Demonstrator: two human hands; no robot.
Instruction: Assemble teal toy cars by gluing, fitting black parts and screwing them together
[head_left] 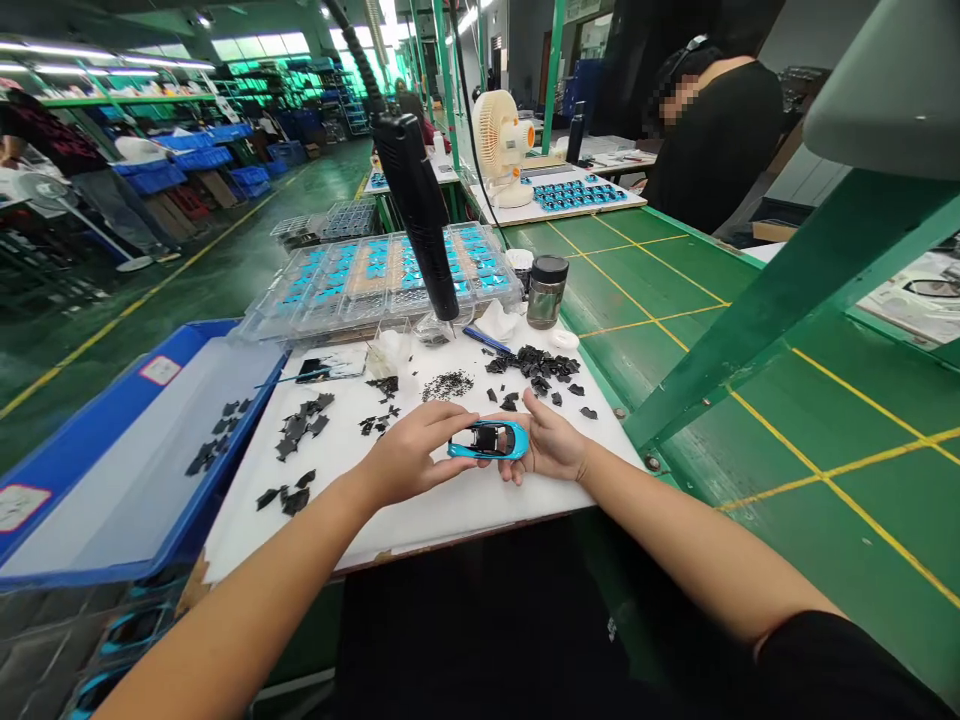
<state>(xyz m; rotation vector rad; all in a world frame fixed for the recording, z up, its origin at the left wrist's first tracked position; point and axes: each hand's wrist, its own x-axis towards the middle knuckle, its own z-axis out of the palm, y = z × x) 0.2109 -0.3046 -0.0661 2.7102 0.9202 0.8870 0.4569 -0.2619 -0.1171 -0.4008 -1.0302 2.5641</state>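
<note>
My left hand [409,455] grips a small bright-blue toy car body [517,440] by its left end, between thumb and fingers. Black parts show inside its window and roof openings. At the car's right end is my right hand [553,445], palm turned up, thumb stretched away and fingers partly hidden behind the car. Both hands are over a white foam-covered work board [450,510]. Beyond them lie a pile of black plastic parts [536,365] and a scatter of tiny black pieces [448,385]. A black electric screwdriver [420,210] hangs above the board.
At left sits a blue bin [202,345] with black parts. Behind the board are clear compartment trays [352,300] of blue parts, a dark-lidded jar [547,292] and blue tweezers [486,340]. A green post [750,320] slants at right. A fan [499,145] and co-worker [712,140] are farther back.
</note>
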